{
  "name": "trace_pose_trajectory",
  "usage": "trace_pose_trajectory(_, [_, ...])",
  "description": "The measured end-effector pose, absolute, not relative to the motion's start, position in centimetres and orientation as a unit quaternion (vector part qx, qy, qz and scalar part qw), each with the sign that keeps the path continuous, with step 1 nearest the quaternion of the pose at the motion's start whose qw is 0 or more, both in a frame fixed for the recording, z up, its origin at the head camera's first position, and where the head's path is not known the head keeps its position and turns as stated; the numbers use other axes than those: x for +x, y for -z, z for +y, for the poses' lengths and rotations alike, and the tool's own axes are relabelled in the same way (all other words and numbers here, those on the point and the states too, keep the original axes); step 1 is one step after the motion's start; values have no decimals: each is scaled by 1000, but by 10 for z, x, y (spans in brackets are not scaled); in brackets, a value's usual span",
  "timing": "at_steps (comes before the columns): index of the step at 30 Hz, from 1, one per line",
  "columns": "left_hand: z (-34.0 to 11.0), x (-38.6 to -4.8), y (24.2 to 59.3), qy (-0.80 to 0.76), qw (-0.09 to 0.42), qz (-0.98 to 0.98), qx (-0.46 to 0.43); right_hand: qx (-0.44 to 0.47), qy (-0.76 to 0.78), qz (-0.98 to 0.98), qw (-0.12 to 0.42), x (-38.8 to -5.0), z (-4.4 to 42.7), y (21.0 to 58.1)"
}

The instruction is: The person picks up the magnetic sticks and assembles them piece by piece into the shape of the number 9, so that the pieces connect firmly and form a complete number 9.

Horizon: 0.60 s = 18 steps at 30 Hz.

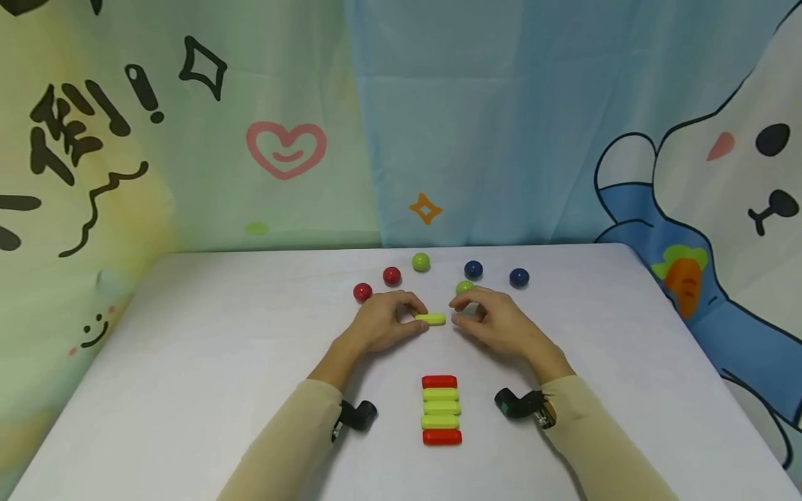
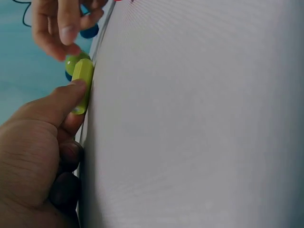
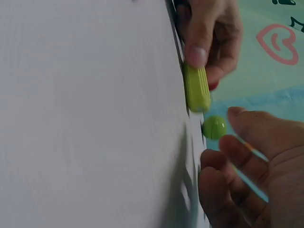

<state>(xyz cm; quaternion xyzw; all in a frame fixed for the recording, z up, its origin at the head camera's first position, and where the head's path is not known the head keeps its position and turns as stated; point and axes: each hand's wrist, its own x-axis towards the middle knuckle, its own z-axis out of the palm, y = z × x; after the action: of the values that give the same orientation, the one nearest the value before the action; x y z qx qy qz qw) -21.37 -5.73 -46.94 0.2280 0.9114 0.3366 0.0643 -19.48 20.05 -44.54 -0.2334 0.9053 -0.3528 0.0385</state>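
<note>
Between thumb and fingertips, my left hand (image 1: 383, 321) pinches one end of a short yellow-green ridged rod (image 1: 432, 319), which lies sideways just at the tabletop. A small gap separates the rod's free end from my right hand (image 1: 495, 321), whose thumb and fingers are bent loosely apart around nothing. The right wrist view shows the same rod (image 3: 196, 88) in the left fingers. A green ball (image 1: 464, 287) sits right behind the right fingertips, partly covered by them in the head view.
Red balls (image 1: 391, 276), another green ball (image 1: 421, 261) and blue balls (image 1: 473, 270) lie toward the table's back edge. Nearer, a stacked column of rods has a red rod (image 1: 441, 437) at each end and yellow-green rods (image 1: 441, 408) between. A printed curtain (image 1: 476, 125) hangs behind the white table (image 1: 250, 334).
</note>
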Motion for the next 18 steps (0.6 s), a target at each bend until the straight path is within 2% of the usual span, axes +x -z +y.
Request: trace_pose_trajectory(18, [-59,-218,471,-360,75,905,214,-211,342,914,-62,-210,255,436])
